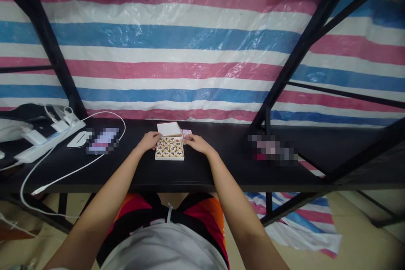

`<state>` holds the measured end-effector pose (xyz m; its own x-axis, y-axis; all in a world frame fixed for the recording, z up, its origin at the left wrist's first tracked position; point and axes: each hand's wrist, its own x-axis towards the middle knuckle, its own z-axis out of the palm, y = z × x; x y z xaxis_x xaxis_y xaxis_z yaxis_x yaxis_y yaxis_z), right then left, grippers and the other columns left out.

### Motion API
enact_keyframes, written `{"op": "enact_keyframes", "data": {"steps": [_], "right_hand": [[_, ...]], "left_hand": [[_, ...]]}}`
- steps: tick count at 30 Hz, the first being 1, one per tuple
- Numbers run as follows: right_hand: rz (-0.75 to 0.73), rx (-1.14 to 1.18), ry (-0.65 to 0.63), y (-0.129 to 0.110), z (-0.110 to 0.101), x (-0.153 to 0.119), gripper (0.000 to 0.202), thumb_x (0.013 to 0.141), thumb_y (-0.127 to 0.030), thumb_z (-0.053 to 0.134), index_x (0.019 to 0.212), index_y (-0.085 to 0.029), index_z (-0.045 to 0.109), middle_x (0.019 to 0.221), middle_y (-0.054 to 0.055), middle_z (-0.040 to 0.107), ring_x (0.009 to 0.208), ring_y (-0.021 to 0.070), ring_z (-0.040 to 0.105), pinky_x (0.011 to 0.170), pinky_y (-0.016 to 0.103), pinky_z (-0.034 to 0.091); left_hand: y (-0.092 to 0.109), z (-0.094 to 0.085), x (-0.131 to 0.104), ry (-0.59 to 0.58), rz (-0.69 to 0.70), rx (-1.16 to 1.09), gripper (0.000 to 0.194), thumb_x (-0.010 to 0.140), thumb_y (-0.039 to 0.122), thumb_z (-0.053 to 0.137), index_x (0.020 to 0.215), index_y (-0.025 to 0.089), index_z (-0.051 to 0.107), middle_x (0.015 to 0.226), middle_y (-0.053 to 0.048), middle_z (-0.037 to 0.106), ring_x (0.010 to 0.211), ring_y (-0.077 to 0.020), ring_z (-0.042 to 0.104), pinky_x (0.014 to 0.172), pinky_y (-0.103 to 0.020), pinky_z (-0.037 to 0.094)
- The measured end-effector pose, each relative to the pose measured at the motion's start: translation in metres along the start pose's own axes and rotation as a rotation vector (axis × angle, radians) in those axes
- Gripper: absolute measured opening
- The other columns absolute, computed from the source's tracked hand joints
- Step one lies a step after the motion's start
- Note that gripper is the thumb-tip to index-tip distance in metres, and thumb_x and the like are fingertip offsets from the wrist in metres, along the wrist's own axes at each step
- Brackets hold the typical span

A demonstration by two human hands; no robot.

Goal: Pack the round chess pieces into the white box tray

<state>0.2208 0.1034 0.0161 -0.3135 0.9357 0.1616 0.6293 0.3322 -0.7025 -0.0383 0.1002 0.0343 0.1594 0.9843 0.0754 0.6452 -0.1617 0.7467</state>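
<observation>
A small white box (169,158) filled with several round pieces bearing dark characters lies on the black table; one piece at its upper right has a red mark. My left hand (149,140) is at the box's upper left corner, fingers curled against its edge. At the upper right corner my right hand (196,142) has its fingertips drawn together by the edge; whether they pinch a piece is too small to make out. Just behind the box lies a white lid or tray (169,129), with a pink and white paper (186,133) at its right.
On the left of the black table (126,173) lie a power strip (47,141) with plugs, white cables, a white flat object (79,139) and a blurred phone (103,140). Blurred items (272,149) lie at the right. Black metal posts frame a striped sheet (177,69).
</observation>
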Motion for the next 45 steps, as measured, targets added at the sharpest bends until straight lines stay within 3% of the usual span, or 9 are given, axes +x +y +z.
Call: {"op": "enact_keyframes", "data": {"steps": [6, 16, 22, 27, 34, 45], "right_hand": [[0.027, -0.058, 0.019, -0.002, 0.003, 0.001, 0.045, 0.072, -0.058, 0.060, 0.099, -0.022, 0.065, 0.077, 0.003, 0.065, 0.070, 0.0167, 0.058, 0.065, 0.026, 0.039], [-0.010, -0.087, 0.054, -0.006, 0.008, 0.003, 0.038, 0.076, -0.052, 0.056, 0.095, -0.021, 0.064, 0.067, -0.001, 0.060, 0.062, 0.0135, 0.053, 0.062, 0.024, 0.036], [-0.192, -0.114, 0.158, -0.015, 0.011, 0.003, 0.035, 0.076, -0.049, 0.059, 0.097, -0.022, 0.067, 0.073, -0.001, 0.055, 0.067, 0.0125, 0.049, 0.067, 0.024, 0.037], [-0.206, -0.084, 0.079, -0.017, 0.015, 0.005, 0.032, 0.070, -0.048, 0.066, 0.085, -0.021, 0.071, 0.080, 0.002, 0.057, 0.073, 0.0137, 0.052, 0.073, 0.026, 0.040], [-0.210, 0.030, 0.130, -0.013, 0.013, 0.006, 0.019, 0.074, -0.037, 0.061, 0.080, -0.019, 0.067, 0.076, 0.000, 0.060, 0.071, 0.0126, 0.053, 0.071, 0.025, 0.040], [-0.219, 0.030, 0.054, -0.014, 0.014, 0.005, 0.025, 0.071, -0.040, 0.066, 0.086, -0.020, 0.071, 0.081, 0.001, 0.063, 0.073, 0.0132, 0.053, 0.070, 0.025, 0.040]], "left_hand": [[0.002, 0.001, 0.000, 0.002, -0.002, 0.002, 0.029, 0.082, 0.039, 0.046, 0.083, 0.017, 0.064, 0.052, 0.002, 0.055, 0.044, -0.0114, 0.055, 0.042, -0.018, 0.045], [0.002, 0.002, -0.001, 0.058, -0.020, 0.034, 0.028, 0.082, 0.040, 0.046, 0.076, 0.016, 0.059, 0.057, 0.000, 0.055, 0.050, -0.0125, 0.056, 0.040, -0.018, 0.044], [0.002, 0.002, 0.000, 0.053, -0.020, 0.043, 0.027, 0.082, 0.040, 0.047, 0.077, 0.017, 0.059, 0.054, 0.000, 0.054, 0.049, -0.0127, 0.055, 0.040, -0.018, 0.044], [0.001, 0.002, 0.000, 0.057, -0.019, 0.049, 0.028, 0.082, 0.041, 0.047, 0.080, 0.017, 0.060, 0.053, 0.001, 0.054, 0.047, -0.0128, 0.055, 0.041, -0.019, 0.044], [0.001, 0.002, 0.000, 0.059, -0.021, 0.036, 0.028, 0.081, 0.042, 0.049, 0.078, 0.017, 0.059, 0.056, 0.000, 0.056, 0.051, -0.0135, 0.056, 0.042, -0.019, 0.045], [0.000, 0.003, 0.001, 0.059, -0.023, 0.020, 0.026, 0.080, 0.042, 0.050, 0.077, 0.017, 0.059, 0.056, 0.000, 0.055, 0.050, -0.0125, 0.055, 0.041, -0.018, 0.044]]}}
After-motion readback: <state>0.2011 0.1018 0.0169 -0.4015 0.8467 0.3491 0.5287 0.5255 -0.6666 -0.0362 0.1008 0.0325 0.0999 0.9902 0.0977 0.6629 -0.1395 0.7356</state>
